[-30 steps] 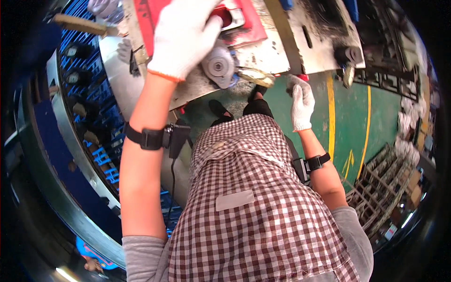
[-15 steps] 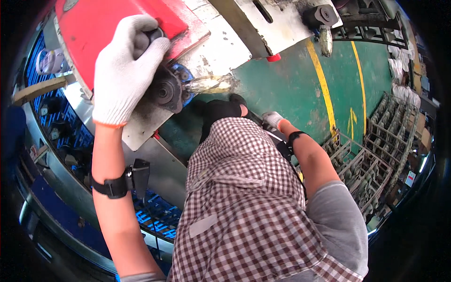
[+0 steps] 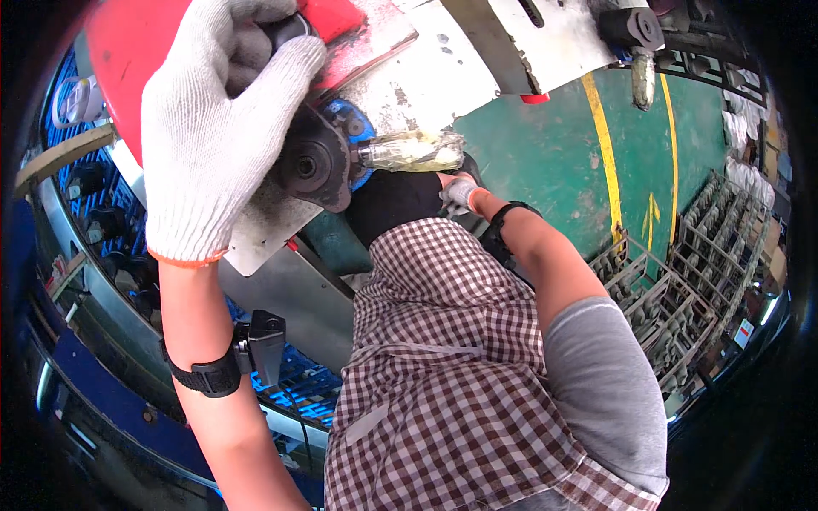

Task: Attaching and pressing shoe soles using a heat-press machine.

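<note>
The two hands are far apart. The left hand, in a white glove, has its thumb and fingers closed on a dark round thing — it is up by the red cover, above a black wheel and a wrapped handle. The right hand is down by the leg — I can't tell if it holds anything.

The left arm is up, left grip with fingers curled toward the thumb. The right arm reaches low, right grip near a leg.
</note>
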Demonstrator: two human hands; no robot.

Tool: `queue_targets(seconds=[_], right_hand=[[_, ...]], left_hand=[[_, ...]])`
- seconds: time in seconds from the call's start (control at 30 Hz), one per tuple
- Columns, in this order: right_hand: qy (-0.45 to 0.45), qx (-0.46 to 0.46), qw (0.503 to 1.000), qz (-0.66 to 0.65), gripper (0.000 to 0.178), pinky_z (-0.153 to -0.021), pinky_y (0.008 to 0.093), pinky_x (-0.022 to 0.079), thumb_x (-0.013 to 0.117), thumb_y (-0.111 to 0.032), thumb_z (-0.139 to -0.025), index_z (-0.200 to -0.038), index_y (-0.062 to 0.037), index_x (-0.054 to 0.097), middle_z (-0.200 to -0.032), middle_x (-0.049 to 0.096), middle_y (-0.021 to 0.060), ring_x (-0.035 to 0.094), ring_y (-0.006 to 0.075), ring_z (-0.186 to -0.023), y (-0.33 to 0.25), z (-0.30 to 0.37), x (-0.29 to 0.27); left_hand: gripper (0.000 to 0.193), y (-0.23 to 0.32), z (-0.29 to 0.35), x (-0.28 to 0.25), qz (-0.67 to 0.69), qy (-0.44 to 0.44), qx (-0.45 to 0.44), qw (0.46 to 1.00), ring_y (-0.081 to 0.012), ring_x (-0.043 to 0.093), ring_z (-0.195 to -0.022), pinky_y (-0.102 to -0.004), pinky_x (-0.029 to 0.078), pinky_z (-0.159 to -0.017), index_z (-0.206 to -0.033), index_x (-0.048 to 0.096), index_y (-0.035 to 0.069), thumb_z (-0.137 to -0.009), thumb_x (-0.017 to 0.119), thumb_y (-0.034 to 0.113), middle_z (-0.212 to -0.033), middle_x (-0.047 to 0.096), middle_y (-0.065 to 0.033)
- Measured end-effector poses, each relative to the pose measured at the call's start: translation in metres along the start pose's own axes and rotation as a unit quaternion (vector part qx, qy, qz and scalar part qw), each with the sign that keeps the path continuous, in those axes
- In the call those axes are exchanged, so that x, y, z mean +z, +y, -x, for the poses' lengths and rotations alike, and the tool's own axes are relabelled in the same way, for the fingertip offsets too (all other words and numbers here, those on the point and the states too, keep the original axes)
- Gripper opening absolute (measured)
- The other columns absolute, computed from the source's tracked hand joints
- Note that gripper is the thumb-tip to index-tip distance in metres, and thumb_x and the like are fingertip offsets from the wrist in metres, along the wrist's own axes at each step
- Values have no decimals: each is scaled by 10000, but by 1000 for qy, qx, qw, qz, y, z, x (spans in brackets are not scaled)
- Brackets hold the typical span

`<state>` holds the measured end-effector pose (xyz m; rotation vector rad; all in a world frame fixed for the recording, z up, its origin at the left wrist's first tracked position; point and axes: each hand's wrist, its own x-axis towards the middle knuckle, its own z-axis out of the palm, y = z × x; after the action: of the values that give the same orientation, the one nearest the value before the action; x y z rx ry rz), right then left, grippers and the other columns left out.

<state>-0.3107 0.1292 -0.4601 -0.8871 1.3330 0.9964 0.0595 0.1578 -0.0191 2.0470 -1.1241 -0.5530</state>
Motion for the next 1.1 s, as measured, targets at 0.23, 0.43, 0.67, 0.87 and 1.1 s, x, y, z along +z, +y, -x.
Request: queue_targets(seconds=[0.23,0.43,0.67,0.87,1.1], right_hand=[[89,-117,983,113,276,-665,403,600,704,-342,-924,-951,-84,800,-827,770,57,745,259,-714,-9,54,-16],[280,-129,905,293,359,-916,447,579,603,-373,-926,-1171,-190,792,-1108,784,88,747,323,-1053,4,9,-21],[171,-54,918,353,588,-1091,434,484,379,-500,-1024,-1387,-141,670,-1389,690,103,648,331,-1295,-28,111,-2],[292,-112,932,181,419,-878,419,596,647,-421,-934,-1183,-116,789,-1193,779,131,757,334,-1092,21,-4,-71],[-34,-110,993,2,533,-688,455,604,652,-262,-946,-1469,-169,603,-1025,722,53,687,205,-869,-17,83,-57]], left_hand=[[354,15,-10,4,-6,-1,26,1000,-31,585,-824,-197,492,-777,-1278,664,63,-945,778,94,-930,664,24],[252,22,-21,5,82,43,34,995,15,483,-684,-179,413,-651,-1092,616,46,-879,730,-24,-842,593,60],[356,7,-3,7,23,0,21,1000,-34,600,-840,-202,500,-782,-1263,666,60,-930,791,76,-967,673,21],[390,5,-1,-4,43,11,18,999,-37,606,-843,-193,499,-789,-1284,653,48,-922,798,56,-970,689,4],[401,11,2,-9,57,-2,14,998,-53,620,-854,-212,517,-792,-1310,640,44,-929,763,14,-994,694,-7]])
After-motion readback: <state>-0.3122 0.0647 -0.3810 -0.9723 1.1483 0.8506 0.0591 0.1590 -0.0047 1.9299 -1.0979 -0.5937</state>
